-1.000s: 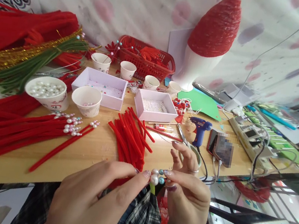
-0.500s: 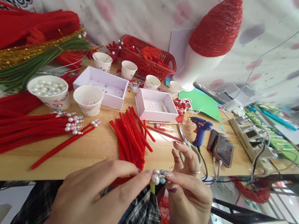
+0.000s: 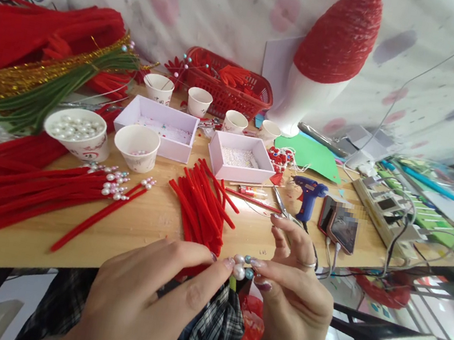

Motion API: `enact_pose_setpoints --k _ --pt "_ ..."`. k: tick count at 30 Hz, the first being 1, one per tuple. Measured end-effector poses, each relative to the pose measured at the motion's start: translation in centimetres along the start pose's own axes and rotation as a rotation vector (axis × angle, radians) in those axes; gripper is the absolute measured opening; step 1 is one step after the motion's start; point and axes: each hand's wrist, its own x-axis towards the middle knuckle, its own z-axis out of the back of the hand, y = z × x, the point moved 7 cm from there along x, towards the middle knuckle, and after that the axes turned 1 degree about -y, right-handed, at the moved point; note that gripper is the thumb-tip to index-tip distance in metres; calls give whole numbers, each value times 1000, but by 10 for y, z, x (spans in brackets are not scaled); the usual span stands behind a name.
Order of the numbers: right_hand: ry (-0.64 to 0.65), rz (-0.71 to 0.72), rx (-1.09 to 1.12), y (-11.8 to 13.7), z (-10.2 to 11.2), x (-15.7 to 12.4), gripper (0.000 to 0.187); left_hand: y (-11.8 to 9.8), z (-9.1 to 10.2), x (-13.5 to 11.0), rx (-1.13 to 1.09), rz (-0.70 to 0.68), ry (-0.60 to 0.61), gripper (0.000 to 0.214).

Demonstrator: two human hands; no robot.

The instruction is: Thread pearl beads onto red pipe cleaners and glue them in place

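Observation:
Both my hands meet just past the near edge of the wooden table [image 3: 144,220]. My left hand [image 3: 144,301] and my right hand [image 3: 292,303] pinch a small cluster of beads [image 3: 240,268], white pearls with small blue ones, on a green stem that drops below my fingers. The other fingers of my right hand are raised and spread. A short pile of red pipe cleaners [image 3: 204,201] lies just beyond my hands. Long red pipe cleaners tipped with pearls [image 3: 115,186] lie to the left.
Paper cups of pearls [image 3: 76,133], two white boxes [image 3: 240,158], a red basket [image 3: 228,83], a blue glue gun [image 3: 307,195], scissors, a phone [image 3: 340,221] and a power strip [image 3: 385,211] fill the table. A red cone on a white stand [image 3: 330,48] stands behind.
My hands keep the same pinch on the bead cluster. The view has shifted slightly, so the table contents sit a little lower and to the right.

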Motion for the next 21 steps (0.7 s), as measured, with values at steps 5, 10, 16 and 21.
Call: enact_pose_setpoints --k 5,10,16,21 --pt "20 34 -46 3 3 0 20 -6 1 1 73 -58 9 14" --pt "36 37 -86 4 5 0 20 -6 -2 0 125 -140 28 17" --pt "100 37 -85 3 2 2 21 -5 0 2 56 -69 -1 9" --pt "131 -19 89 -3 -2 3 16 -12 -2 7 -19 -144 -71 19"
